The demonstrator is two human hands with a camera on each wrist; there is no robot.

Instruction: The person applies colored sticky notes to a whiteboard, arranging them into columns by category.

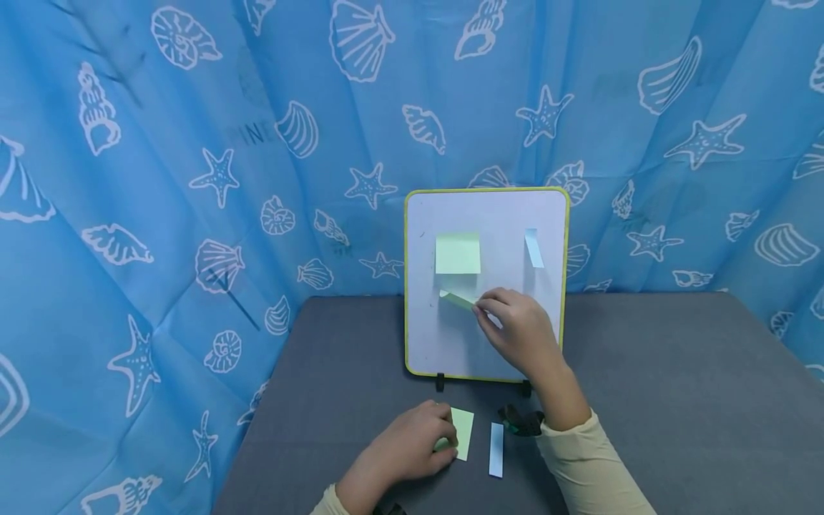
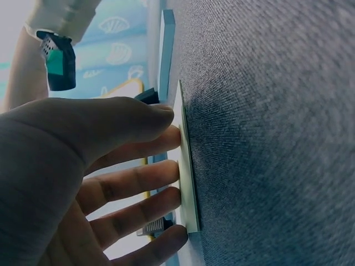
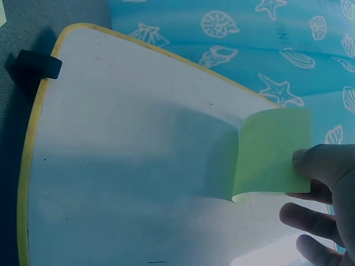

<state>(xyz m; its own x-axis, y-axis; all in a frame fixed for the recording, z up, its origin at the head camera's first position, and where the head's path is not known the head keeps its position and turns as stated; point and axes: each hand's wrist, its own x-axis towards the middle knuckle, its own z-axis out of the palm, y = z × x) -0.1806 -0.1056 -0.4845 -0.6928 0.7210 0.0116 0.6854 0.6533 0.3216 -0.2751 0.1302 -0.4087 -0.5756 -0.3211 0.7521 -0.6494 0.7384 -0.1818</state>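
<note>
A green sticky note (image 1: 458, 300) is pinched between the thumb and fingers of my right hand (image 1: 518, 329), in front of the whiteboard (image 1: 508, 211). In the right wrist view this note (image 3: 272, 152) bends away from the board, its far edge meeting or nearly meeting the white surface. Above it, another green sticky note (image 1: 458, 254) is on the board, with a narrow light-blue strip (image 1: 533, 249) to its right. My left hand (image 1: 412, 443) rests its fingertips on a green sticky-note pad (image 1: 464, 433) lying flat on the table, partly covered by the fingers.
A narrow light-blue pad (image 1: 496, 450) lies right of the green one on the grey table (image 1: 650, 400). Black feet (image 1: 440, 383) support the yellow-rimmed board. A blue shell-patterned curtain (image 1: 367, 129) hangs behind. A dark device (image 1: 520, 420) is strapped at my right wrist.
</note>
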